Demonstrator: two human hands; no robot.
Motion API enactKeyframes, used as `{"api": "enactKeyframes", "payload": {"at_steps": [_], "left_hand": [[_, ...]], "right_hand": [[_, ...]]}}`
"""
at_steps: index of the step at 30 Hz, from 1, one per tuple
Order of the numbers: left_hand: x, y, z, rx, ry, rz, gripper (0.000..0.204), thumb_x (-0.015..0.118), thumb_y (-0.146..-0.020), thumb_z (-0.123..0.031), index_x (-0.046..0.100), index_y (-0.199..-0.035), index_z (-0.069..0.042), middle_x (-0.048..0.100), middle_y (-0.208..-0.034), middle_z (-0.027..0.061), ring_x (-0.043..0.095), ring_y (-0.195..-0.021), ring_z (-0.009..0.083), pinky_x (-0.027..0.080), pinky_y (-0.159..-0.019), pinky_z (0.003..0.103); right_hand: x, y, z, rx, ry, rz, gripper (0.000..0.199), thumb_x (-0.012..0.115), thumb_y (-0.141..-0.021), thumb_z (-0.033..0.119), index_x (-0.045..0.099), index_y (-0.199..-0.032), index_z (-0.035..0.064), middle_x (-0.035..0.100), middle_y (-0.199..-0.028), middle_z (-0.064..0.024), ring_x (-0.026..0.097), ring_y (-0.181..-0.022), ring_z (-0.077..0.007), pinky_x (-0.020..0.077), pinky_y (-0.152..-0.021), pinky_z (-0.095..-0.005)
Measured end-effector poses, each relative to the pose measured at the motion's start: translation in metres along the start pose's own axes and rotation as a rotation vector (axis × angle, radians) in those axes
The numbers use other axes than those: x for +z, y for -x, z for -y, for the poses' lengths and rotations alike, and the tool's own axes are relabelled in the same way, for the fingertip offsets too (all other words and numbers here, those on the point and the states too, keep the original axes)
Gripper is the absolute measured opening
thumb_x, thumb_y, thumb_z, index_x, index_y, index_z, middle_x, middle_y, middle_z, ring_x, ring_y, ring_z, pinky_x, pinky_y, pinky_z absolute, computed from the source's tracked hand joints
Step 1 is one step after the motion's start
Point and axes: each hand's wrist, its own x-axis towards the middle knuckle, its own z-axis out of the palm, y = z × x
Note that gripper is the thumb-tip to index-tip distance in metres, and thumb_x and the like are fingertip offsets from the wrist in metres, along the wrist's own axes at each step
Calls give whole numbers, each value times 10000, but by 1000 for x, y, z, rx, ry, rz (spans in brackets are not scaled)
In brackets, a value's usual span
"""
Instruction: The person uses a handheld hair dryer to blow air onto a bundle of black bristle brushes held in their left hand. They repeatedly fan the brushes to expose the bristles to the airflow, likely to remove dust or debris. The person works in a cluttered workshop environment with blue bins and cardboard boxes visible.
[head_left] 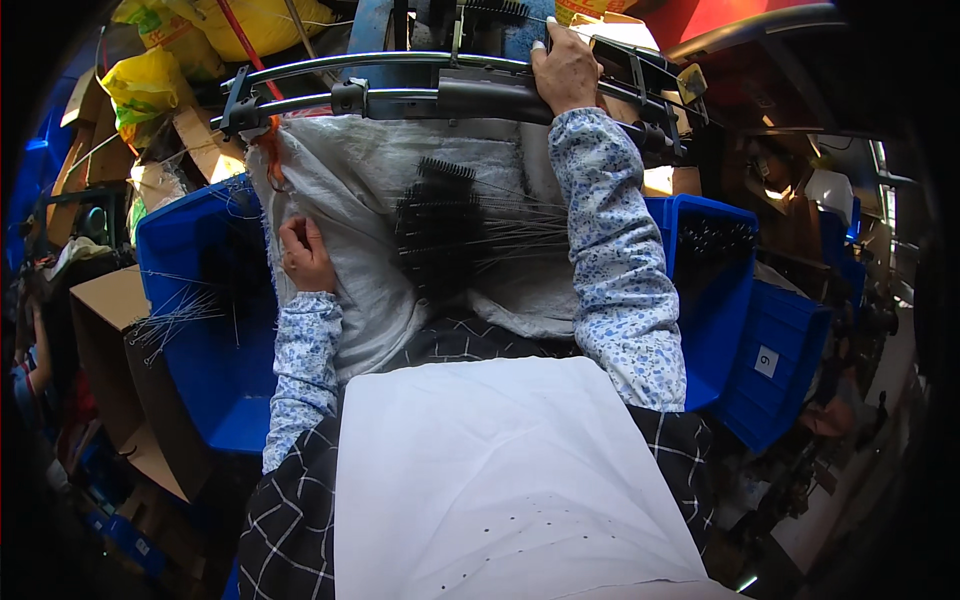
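Observation:
My right hand (566,68) is stretched forward and grips the top of a dark machine frame (470,98) with curved metal bars. My left hand (303,254) rests with curled fingers on a grey cloth (340,200) spread over my lap, pinching something thin that I cannot make out. A pile of black bristle brushes with thin wire stems (450,225) lies on the cloth between my two arms, wires pointing right. Both forearms wear blue floral sleeves.
A blue bin (190,330) on my left holds loose thin wires (175,318). Blue bins (715,300) on my right hold dark brush parts. Cardboard boxes (105,300) and yellow bags (150,85) crowd the left and back. A white apron (500,480) covers my lap.

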Motion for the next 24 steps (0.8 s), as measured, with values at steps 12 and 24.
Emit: {"api": "enactKeyframes", "payload": {"at_steps": [12,24], "left_hand": [[1,0,-2,-5,4,8,217,457,-850,-220,475,-899,-9,569,-713,120,572,-639,208,442,-585,300],[0,-1,-11,-2,0,22,221,451,-854,-227,474,-898,-12,563,-720,113,566,-646,202,437,-585,296]], "right_hand": [[2,-2,21,40,36,65,364,529,-728,171,516,-1057,17,545,-1007,-157,525,-928,-291,402,-809,-398],[12,-5,70,67,43,84,365,527,-753,198,506,-1084,44,546,-1010,-120,534,-918,-250,393,-762,-425]]}}
